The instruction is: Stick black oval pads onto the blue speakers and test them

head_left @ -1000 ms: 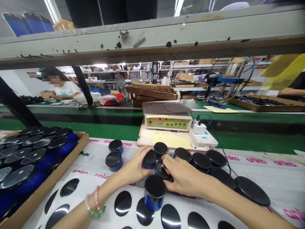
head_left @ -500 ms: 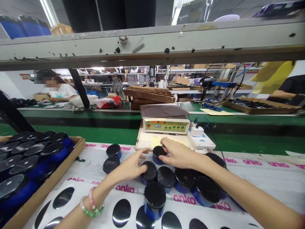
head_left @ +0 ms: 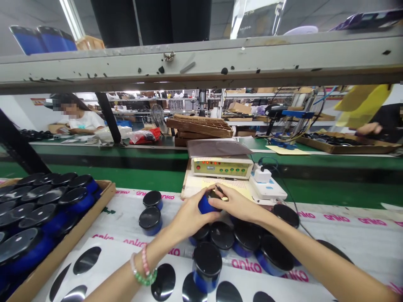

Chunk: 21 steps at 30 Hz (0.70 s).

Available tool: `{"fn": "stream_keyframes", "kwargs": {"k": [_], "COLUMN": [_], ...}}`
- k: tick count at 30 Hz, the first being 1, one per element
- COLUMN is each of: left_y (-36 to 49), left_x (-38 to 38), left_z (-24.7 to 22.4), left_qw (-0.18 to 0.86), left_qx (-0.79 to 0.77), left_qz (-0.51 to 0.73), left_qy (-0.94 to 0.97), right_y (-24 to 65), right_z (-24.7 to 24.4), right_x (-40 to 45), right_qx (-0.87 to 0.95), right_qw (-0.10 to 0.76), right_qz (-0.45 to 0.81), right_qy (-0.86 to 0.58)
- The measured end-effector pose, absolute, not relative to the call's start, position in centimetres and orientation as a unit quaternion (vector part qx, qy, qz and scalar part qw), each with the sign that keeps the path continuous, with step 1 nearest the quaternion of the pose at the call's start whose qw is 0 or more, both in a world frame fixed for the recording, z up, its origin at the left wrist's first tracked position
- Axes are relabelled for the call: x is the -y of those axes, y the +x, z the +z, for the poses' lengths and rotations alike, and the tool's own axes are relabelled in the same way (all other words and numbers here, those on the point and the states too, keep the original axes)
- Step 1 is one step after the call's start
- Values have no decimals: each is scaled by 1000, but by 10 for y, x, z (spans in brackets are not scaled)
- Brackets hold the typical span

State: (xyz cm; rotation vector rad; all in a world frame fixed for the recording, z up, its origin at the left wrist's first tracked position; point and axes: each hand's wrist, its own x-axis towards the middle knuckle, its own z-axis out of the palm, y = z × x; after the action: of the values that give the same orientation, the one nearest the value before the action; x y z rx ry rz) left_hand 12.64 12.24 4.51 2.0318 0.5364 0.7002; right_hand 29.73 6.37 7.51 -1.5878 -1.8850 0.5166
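Tub [head_left: 205, 205] clasped between your two hands, mid-frame.
Your left hand [head_left: 190, 214] wraps its blue side; your right hand [head_left: 234, 204] closes on its right, the fingertip contact partly hidden. It looks light and stiff, its gloss probably slippery and easily scratched, so hold the side, off the top. Other tubs [head_left: 208, 260] stand just below; a tray [head_left: 63, 244] fills the lower left.

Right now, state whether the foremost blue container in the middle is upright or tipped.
Upright: the blue container has its black end uppermost, wall below.
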Motion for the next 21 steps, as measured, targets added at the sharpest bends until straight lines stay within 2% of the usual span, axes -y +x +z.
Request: {"fn": "stream_keyframes", "kwargs": {"k": [7, 12, 17, 21], "left_y": [132, 108, 71, 46], "left_x": [-107, -136, -166, -173], "left_z": [69, 63, 35, 16], "left_qw": [352, 224, 101, 66], "left_qx": [-202, -298, -389, -408], "left_qz": [301, 299, 256, 225], "left_qy": [863, 878, 879, 883], "right_y": [286, 295, 313, 328], "right_z": [77, 89, 85, 69], "right_x": [-57, -52, -47, -38], "right_qx": [701, 725, 719, 703], "right_qw": [326, 292, 231, 158], "right_qz": [158, 126, 86, 80], "right_qy": [-614, -611, -650, -688]}}
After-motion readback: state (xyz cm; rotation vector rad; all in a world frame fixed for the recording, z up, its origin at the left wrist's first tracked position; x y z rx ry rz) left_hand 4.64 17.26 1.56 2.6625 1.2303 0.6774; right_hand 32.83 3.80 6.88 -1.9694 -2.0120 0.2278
